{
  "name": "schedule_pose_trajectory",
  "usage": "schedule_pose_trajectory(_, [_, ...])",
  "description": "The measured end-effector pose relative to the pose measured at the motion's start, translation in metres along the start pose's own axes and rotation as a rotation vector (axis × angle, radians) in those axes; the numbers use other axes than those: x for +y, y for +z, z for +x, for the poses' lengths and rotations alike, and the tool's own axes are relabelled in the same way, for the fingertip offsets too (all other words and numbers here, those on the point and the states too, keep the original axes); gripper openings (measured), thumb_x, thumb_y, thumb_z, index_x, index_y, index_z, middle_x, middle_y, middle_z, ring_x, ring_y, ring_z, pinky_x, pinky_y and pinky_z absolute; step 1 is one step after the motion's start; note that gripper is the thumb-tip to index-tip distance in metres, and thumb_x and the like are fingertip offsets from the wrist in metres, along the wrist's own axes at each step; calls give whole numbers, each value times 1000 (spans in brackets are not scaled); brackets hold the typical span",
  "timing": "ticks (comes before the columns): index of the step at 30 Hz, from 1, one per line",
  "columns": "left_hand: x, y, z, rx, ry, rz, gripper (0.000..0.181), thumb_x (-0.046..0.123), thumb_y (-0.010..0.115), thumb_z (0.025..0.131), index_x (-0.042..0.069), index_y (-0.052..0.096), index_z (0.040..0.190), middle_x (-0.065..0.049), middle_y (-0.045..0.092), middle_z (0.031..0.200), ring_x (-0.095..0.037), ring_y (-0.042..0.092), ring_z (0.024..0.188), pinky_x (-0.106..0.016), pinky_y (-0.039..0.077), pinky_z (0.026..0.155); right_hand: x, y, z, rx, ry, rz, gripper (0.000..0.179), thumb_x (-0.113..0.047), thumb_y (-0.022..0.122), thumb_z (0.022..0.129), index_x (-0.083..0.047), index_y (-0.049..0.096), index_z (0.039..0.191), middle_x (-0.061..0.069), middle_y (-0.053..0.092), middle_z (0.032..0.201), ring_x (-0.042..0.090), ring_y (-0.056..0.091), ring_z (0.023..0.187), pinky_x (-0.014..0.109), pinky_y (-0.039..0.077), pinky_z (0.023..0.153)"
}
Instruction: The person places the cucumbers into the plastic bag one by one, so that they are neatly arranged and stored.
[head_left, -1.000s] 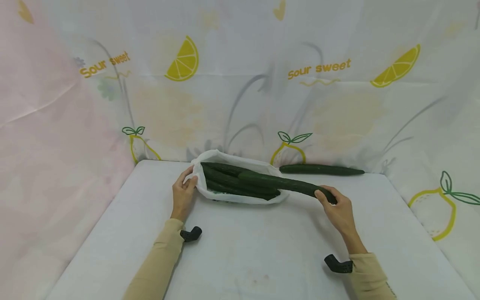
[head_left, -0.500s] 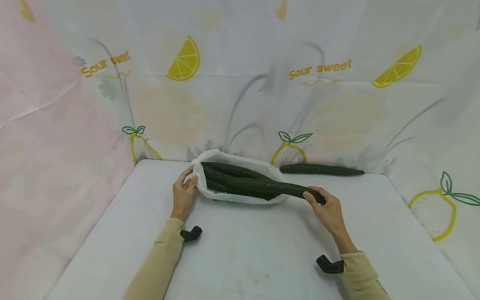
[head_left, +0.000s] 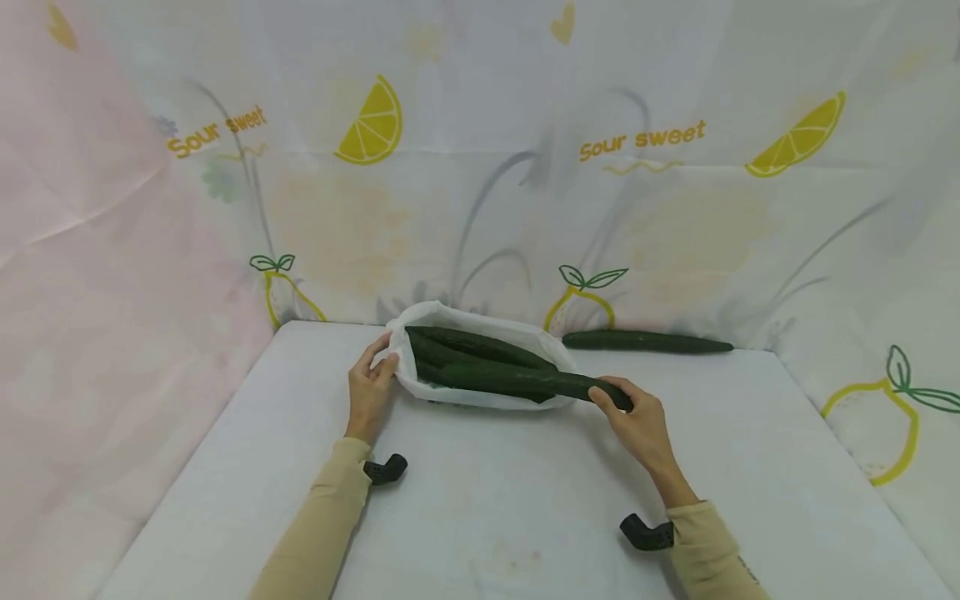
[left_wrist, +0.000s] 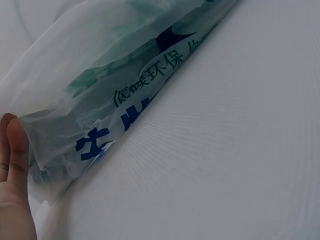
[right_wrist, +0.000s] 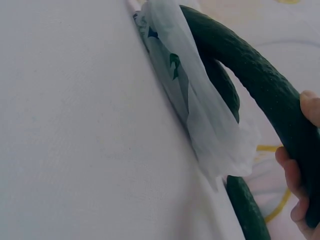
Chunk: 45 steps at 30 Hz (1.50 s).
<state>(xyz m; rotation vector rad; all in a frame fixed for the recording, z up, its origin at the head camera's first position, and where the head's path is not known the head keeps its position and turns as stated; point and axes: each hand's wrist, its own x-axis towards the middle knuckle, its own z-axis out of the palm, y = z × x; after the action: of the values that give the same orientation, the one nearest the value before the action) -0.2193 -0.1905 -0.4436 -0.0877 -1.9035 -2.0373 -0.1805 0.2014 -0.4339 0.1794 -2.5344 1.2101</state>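
Observation:
A white plastic bag [head_left: 431, 313] lies on its side at the back of the table, its wide mouth facing the near side. Inside are several dark green cucumbers [head_left: 480, 342]. My left hand [head_left: 369, 400] grips the left end of the bag's mouth, thumb in front. In the left wrist view, blue and green lettering shows through the bag [left_wrist: 95, 117]. My right hand [head_left: 643, 429] holds a long cucumber [right_wrist: 260, 75] by its right end, thumb on top and fingers beneath. Its far part reaches into the bag, over the other cucumbers.
Another cucumber [head_left: 648, 342] lies along the table's back edge, right of the bag. A white-covered table [head_left: 487, 500] spreads out in front. A printed cloth backdrop [head_left: 480, 183] with lemons rises behind. Black wrist cameras [head_left: 648, 533] stick out from both sleeves.
My right hand has moved left, sliding the held cucumber further into the bag. The left hand stays on the bag's left end.

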Motion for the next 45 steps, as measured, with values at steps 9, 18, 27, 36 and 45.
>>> schedule_pose_trajectory(9, [0,0,0,-3,-1,-4,42,6,55,95,2,48,136,-18,50,136,0,62,97,-11,49,79,-4,7,-1,8,-15,10,34,-40,65,88,-15,68,111,6,70,108,17,64,91,24,49,72])
schedule_pose_trajectory(18, [0,1,1,-4,-4,-9,43,5,55,94,1,48,136,-20,49,135,0,62,95,-12,49,78,-10,14,-1,-6,3,15,35,-44,65,87,-19,68,111,4,70,109,17,66,94,32,51,77])
schedule_pose_trajectory(27, [-21,-4,9,24,42,-29,41,8,57,93,4,51,134,-17,53,129,0,61,90,-10,48,76,-18,21,1,-13,16,29,36,-44,65,87,-17,68,111,7,70,107,19,67,89,31,51,75])
schedule_pose_trajectory(36, [-28,0,6,55,91,-39,39,4,58,92,-2,53,130,-16,58,110,0,58,75,-10,47,68,-19,26,-1,-20,26,8,39,-48,64,86,-17,68,111,8,70,107,21,67,90,40,51,80])
schedule_pose_trajectory(45, [-7,1,1,26,83,7,40,2,57,92,-5,52,131,-27,56,111,-1,56,74,-12,47,67,-25,29,0,-41,65,12,42,-51,65,84,-18,69,110,8,70,110,23,66,93,40,51,81])
